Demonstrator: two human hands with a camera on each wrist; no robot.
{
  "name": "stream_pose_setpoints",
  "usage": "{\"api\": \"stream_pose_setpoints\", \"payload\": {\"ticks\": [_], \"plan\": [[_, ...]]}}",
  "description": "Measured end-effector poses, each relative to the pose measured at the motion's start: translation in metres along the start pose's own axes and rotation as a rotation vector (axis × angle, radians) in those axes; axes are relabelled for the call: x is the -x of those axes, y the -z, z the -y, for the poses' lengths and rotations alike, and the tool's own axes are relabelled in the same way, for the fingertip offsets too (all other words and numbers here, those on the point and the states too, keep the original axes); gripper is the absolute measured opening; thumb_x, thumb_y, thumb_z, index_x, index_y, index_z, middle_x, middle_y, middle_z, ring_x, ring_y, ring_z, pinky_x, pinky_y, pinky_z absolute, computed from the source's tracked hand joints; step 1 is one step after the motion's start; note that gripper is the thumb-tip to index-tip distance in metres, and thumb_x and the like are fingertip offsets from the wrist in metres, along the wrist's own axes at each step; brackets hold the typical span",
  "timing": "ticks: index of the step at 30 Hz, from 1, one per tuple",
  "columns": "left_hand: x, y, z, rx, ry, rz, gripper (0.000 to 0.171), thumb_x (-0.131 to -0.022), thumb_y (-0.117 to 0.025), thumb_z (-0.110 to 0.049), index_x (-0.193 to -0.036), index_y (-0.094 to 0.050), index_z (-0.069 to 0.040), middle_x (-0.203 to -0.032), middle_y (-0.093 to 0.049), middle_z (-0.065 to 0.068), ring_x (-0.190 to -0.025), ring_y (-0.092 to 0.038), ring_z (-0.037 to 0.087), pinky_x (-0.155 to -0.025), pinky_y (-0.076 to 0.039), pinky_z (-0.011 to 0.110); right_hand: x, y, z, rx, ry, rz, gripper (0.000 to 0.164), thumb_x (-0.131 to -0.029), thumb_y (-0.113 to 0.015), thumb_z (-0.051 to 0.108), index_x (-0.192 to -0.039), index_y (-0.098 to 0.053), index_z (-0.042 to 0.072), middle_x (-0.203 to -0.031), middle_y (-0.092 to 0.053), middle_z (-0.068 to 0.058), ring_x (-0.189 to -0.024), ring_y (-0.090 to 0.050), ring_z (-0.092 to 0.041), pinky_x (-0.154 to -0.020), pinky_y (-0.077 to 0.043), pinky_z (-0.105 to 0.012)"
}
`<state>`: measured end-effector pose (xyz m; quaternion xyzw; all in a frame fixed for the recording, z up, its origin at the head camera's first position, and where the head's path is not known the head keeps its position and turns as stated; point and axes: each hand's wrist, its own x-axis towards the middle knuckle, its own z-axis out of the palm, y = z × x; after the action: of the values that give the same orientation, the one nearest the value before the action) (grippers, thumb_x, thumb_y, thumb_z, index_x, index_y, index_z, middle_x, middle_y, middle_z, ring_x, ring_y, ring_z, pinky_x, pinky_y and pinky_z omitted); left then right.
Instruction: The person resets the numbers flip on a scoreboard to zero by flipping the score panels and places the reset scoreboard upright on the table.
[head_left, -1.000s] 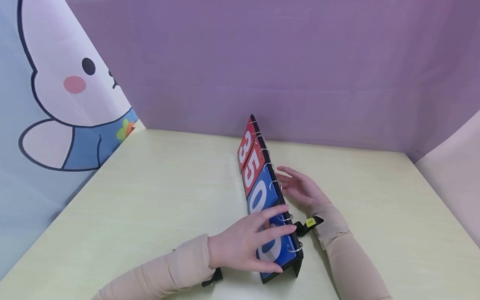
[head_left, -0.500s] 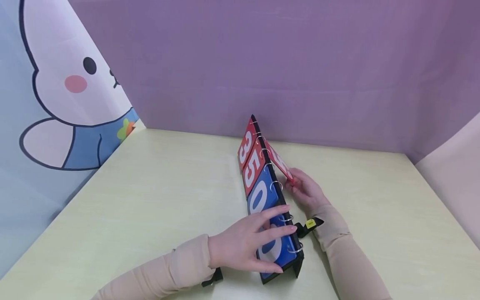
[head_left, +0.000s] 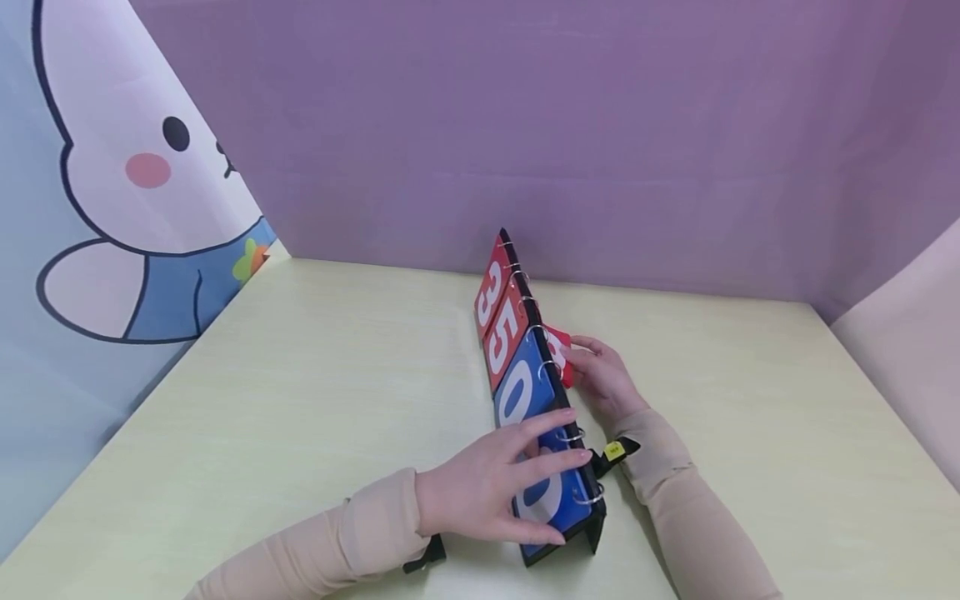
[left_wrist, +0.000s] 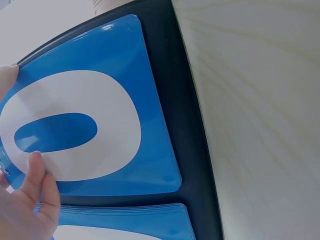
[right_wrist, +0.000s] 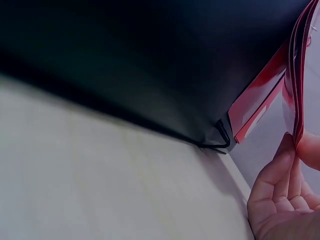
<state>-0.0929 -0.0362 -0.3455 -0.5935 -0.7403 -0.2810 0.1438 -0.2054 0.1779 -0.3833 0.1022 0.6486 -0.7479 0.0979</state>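
In the head view your flip scoreboard stands mid-frame, with tabletop stretching either side to the far edge, and your left hand lies spread-fingered across its near end. The left wrist view puts the black border mid-frame; in the right wrist view, lower right, your right hand pinches red cards between thumb and fingers.
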Motion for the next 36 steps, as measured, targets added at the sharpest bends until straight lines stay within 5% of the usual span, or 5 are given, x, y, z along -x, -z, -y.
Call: {"api": "stream_pose_setpoints", "payload": {"ticks": [12, 20, 27, 36], "plan": [[-0.0009, -0.0006, 0.0016, -0.012, -0.002, -0.005, 0.077, -0.080, -0.066, -0.048, -0.139, -0.028, -0.018, -0.150, -0.019, 0.014, -0.094, -0.050, 0.010, -0.089, -0.037, 0.011, -0.0017, 0.0045, -0.0012, 0.117, 0.057, 0.009, 0.057, -0.089, -0.062, 0.021, -0.136, -0.041, -0.003, -0.076, -0.066, 0.011, -0.068, -0.063, -0.002, -0.069, -0.051, -0.019], [0.0001, -0.0002, 0.0008, 0.004, 0.000, 0.001, 0.076, -0.081, -0.067, -0.046, -0.140, -0.029, -0.017, -0.150, -0.018, 0.014, -0.097, -0.050, 0.010, -0.091, -0.037, 0.011, -0.0044, 0.0043, -0.0042, 0.251, 0.103, -0.050, 0.051, -0.090, -0.061, 0.025, -0.135, -0.046, 0.008, -0.075, -0.062, 0.009, -0.068, -0.057, -0.004, -0.067, -0.048, -0.017], [0.0012, -0.0013, 0.0012, 0.016, 0.007, 0.000, 0.077, -0.081, -0.067, -0.046, -0.140, -0.028, -0.017, -0.150, -0.019, 0.014, -0.098, -0.050, 0.010, -0.092, -0.037, 0.011, -0.0050, 0.0031, -0.0048, 0.193, 0.115, -0.047, 0.046, -0.091, -0.059, 0.019, -0.132, -0.043, 0.005, -0.076, -0.060, 0.009, -0.069, -0.056, -0.002, -0.067, -0.047, -0.015], [0.0017, 0.0000, -0.0001, 0.025, 0.016, 0.011, 0.076, -0.081, -0.067, -0.046, -0.140, -0.028, -0.017, -0.150, -0.018, 0.014, -0.098, -0.050, 0.010, -0.091, -0.036, 0.010, -0.0038, 0.0013, -0.0033, 0.060, 0.108, -0.004, 0.018, -0.091, -0.060, 0.017, -0.104, -0.049, 0.012, -0.102, -0.055, 0.002, -0.093, -0.056, -0.010, -0.081, -0.049, -0.019]]}}
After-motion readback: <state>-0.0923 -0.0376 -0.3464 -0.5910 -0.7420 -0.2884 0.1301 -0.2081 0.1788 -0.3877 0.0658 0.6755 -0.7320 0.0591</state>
